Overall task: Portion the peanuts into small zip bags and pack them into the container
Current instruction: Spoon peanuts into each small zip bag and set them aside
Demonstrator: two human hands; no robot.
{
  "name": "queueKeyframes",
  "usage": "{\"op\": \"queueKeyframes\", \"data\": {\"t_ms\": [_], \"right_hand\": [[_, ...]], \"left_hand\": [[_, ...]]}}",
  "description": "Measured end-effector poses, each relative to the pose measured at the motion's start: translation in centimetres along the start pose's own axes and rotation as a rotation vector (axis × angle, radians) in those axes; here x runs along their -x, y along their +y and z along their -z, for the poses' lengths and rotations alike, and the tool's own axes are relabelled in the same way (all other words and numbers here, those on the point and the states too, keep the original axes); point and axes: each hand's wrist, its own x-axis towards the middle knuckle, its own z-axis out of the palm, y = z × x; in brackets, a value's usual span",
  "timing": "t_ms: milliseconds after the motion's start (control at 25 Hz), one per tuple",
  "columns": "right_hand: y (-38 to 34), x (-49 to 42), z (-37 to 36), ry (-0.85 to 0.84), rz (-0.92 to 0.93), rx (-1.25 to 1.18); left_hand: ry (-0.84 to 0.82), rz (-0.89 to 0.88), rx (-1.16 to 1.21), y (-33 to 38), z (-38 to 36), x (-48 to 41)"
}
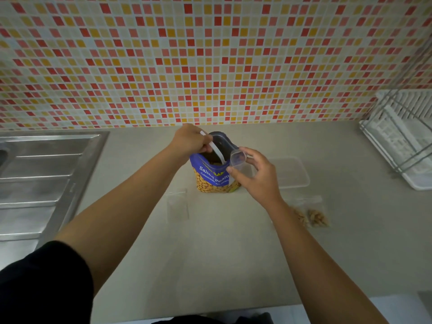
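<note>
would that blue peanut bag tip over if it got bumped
Probably tippy: the salted peanuts bag stands tall on a narrow base. Its soft sides would likely flex, and the white spoon the left hand holds inside could lever it.

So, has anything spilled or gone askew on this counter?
Nothing stands out. The blue salted-peanut pouch stands upright, and the peanuts at right appear to sit inside small clear zip bags, not loose on the grey counter.
</note>
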Motion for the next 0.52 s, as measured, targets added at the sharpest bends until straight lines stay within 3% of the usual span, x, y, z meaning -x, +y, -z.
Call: {"op": "queueKeyframes", "data": {"t_ms": [320,520], "right_hand": [[-1.1,0.0,0.3,0.131,-0.048,0.019],[-2.4,-1.3,-0.1,0.126,-0.002,0.13]], "left_hand": [[0.128,0.107,0.277,-1.4,2.6,-0.5],[0.195,0.177,0.405,-2.0,3.7,-1.1]]}}
